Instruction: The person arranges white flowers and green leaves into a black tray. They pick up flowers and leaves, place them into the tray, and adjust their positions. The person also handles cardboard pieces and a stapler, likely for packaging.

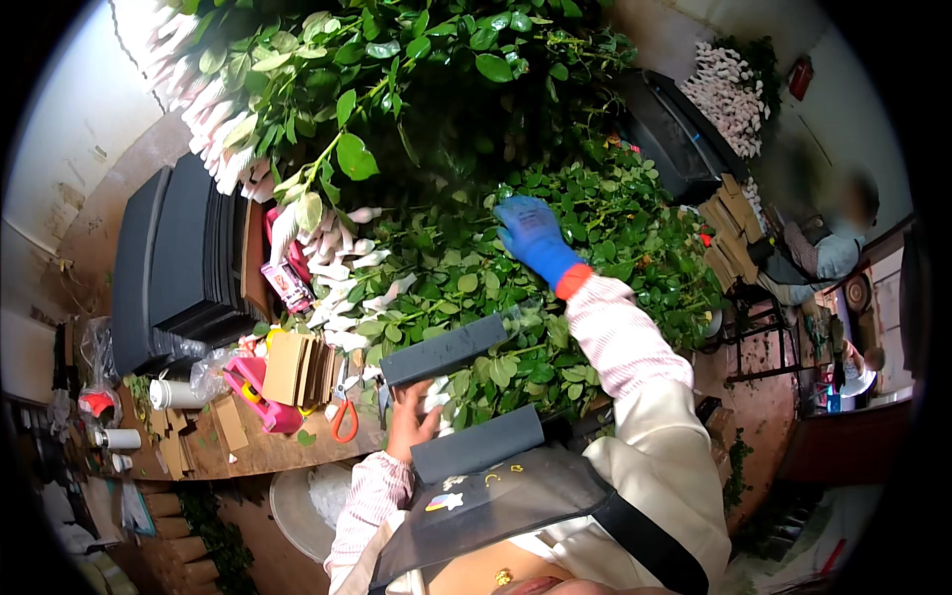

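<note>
My right hand (534,238), in a blue glove with an orange cuff, reaches into a spread of leafy green stems (476,283). Its fingertips dip among the leaves, so their grip is hidden. Close to my body, my bare left hand (407,421) has thumb and fingers apart around some white net-covered flower heads (434,397). Its fingertips are at the end of a dark grey board piece (443,349). A second dark grey flap (478,443) lies nearer me, with leafy stems between the two. More net-covered flower heads (332,258) line the left side of the pile.
Orange-handled scissors (344,420), cardboard pieces (290,369) and a pink holder (260,395) lie on the wooden table (213,451). Stacked dark boards (203,258) stand at left. A tall flower heap (426,59) rises at the back. A person (833,253) sits at right.
</note>
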Demonstrator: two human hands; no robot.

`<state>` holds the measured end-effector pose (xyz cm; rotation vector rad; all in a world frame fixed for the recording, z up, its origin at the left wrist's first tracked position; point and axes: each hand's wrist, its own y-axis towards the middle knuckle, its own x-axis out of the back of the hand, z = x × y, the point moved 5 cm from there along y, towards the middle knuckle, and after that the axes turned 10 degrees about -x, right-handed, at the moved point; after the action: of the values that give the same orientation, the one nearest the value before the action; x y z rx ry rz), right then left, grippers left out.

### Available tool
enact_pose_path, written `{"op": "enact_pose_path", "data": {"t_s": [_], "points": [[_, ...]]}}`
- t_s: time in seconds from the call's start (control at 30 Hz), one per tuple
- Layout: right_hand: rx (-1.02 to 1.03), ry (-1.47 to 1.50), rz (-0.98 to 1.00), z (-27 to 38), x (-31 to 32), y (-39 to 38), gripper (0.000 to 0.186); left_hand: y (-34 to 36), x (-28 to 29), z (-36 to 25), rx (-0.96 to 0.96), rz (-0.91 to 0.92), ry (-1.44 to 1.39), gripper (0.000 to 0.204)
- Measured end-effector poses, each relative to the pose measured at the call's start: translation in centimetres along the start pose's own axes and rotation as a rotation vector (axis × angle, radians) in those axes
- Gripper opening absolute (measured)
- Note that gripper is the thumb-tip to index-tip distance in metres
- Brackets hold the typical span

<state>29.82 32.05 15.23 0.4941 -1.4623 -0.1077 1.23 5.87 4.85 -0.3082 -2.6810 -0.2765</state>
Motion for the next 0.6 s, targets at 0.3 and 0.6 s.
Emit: {"op": "enact_pose_path", "data": {"t_s": [0.3,0.6], "points": [[-0.046,-0.149,-0.101,-2.2,-0.3,10.2,0.031,0.5,0.3,-0.8,0.041,0.007,-0.009,0.051],[0.107,-0.119,0.774,-1.2,-3.7,-3.7,0.035,0.3,-0.2,-0.7,0.026,0.001,-0.049,0.05]]}}
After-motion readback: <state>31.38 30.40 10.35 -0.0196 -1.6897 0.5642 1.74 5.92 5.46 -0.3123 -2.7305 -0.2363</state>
